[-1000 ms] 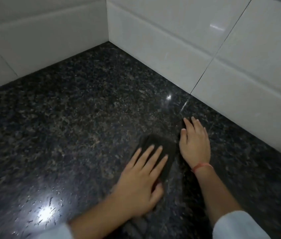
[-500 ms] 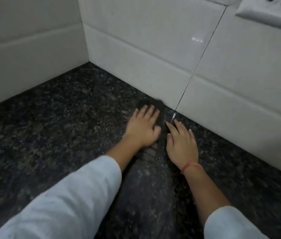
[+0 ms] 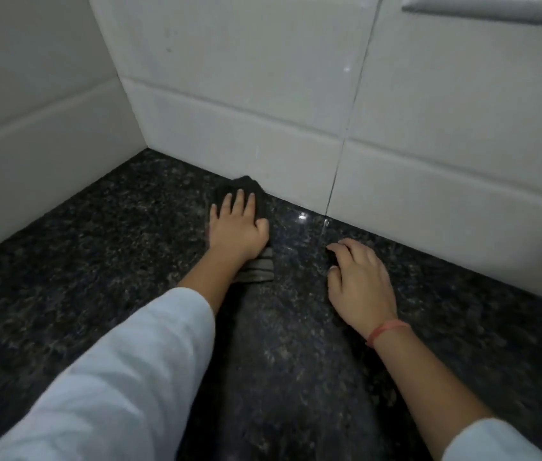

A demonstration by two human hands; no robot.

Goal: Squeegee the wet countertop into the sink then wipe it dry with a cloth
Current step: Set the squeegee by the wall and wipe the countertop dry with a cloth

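Dark cloth (image 3: 246,185) lies on the granite countertop (image 3: 96,261). Its long axis runs from the back wall (image 3: 263,104) toward the person, with the far end at the wall's base. Left hand (image 3: 238,232) presses flat on it, fingers straight and pointing at the wall. Right hand (image 3: 359,284) is apart from the cloth and rests on bare counter near the wall, fingers bent, holding nothing. Open counter extends along the wall on both sides.

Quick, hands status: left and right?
Left hand: open, pressing flat on the dark folded cloth.
Right hand: open, fingers loosely curled, resting on the black speckled stone countertop, holding nothing.
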